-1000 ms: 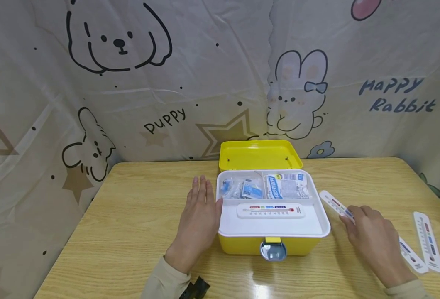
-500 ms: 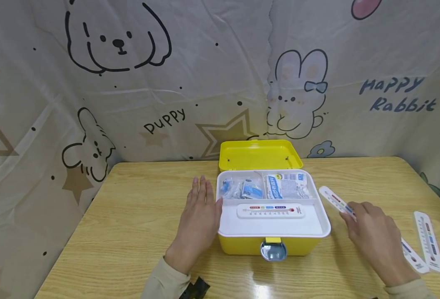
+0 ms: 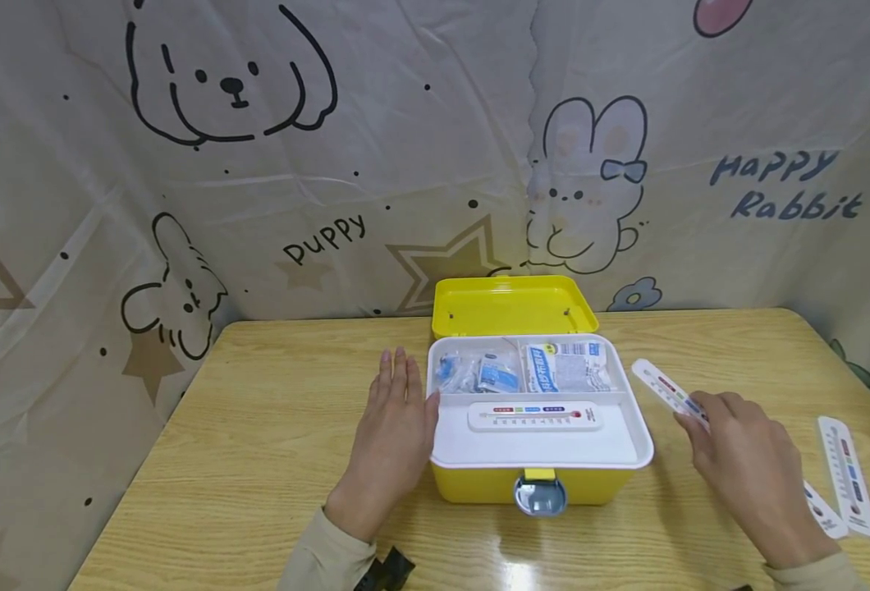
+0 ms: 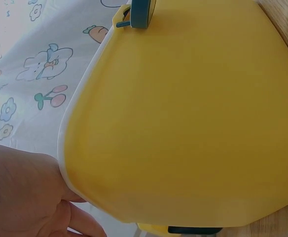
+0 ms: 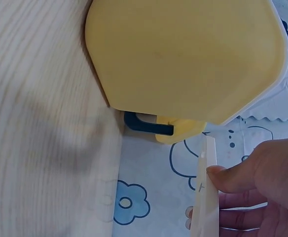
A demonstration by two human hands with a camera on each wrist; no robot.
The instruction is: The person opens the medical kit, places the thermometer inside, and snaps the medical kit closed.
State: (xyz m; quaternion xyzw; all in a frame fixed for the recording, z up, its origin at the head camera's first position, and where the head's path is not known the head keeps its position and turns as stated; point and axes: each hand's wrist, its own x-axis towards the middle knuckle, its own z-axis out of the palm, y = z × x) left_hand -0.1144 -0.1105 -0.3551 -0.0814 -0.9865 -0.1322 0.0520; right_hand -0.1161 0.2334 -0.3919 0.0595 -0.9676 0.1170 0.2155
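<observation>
My right hand (image 3: pixel 748 472) pinches a white thermometer (image 3: pixel 664 386) between thumb and fingers, above the table to the right of the box. In the right wrist view the held thermometer (image 5: pixel 206 197) appears edge-on under the thumb. A yellow first-aid box (image 3: pixel 479 484) stands with its lid (image 3: pixel 516 308) raised. Inside its white tray (image 3: pixel 590 450) lies another thermometer (image 3: pixel 534 416), scale up. My left hand (image 3: pixel 393 439) rests straight-fingered along the box's left side, the thumb at the tray rim; the left wrist view shows this hand (image 4: pixel 23 192) at the box edge.
Two more thermometers lie on the table at the right: one in full sight (image 3: pixel 849 476), the other thermometer (image 3: pixel 825 515) partly behind my right hand. The tray's back compartments hold a bagged item (image 3: pixel 497 376) and a gauze packet (image 3: pixel 568 368). A printed cloth (image 3: pixel 405 164) hangs behind.
My right hand has risen slightly and shifted a little right with the thermometer, covering more of the one lying behind it. The left hand and box stay put.
</observation>
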